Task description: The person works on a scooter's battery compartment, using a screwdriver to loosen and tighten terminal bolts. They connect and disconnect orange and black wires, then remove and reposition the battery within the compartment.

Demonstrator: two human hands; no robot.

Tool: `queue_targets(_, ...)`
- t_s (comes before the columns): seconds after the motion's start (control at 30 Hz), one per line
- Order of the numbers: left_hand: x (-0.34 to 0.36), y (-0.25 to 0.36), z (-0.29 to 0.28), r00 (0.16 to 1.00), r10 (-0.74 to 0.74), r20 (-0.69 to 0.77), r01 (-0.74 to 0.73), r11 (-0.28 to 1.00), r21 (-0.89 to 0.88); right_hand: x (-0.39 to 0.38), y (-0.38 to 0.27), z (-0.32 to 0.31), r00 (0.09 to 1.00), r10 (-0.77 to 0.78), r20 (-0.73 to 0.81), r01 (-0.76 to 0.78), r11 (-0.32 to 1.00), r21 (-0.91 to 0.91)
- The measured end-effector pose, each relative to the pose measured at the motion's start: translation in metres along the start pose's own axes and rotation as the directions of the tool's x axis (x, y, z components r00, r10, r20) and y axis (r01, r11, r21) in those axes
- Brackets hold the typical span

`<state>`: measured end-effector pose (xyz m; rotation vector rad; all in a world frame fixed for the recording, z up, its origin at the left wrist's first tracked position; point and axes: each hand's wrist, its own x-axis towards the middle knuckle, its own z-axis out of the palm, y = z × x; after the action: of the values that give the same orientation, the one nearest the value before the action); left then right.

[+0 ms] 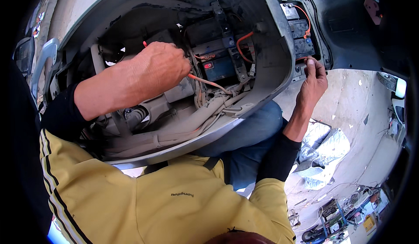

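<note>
My left hand [163,65] is closed around an orange cable [209,82] over the open grey scooter body [244,113]; a small red tip shows above its fingers. Dark batteries [220,68] with terminals and another orange cable [240,45] sit to its right inside. My right hand [314,73] pinches what looks like a thin red wire [302,59] at the lower edge of a narrow battery bay [299,34] at the right, holding batteries joined by orange leads.
A black panel [338,30] extends to the upper right. Silver foil sheeting [323,156] lies on the pale ground [366,113]. Tools and tangled leads [345,213] lie at the lower right. Vehicle parts show at both rims. My jeans-clad leg [253,130] is against the scooter body.
</note>
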<state>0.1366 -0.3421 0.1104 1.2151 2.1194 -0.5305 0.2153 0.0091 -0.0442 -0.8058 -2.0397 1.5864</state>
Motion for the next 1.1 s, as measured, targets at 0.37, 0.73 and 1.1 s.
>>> queue_targets(0.37, -0.009, 0.016, -0.005, 0.993, -0.077, -0.093, 0.083, 0.995, 0.058, -0.003, -0.004, -0.023, 0.998, 0.01, -0.056, -0.008, 0.999, 0.043)
queue_targets(0.73, -0.046, 0.041, -0.05, 0.963, 0.042, -0.267, 0.016, 0.977, 0.212, -0.008, -0.005, -0.038, 0.987, -0.013, -0.159, -0.005, 0.994, -0.111)
queue_targets(1.1, -0.098, 0.083, -0.036, 0.921, -0.018, -0.39, 0.028, 0.999, 0.019, -0.014, 0.006, -0.052, 0.993, -0.014, -0.118, -0.009, 0.982, -0.187)
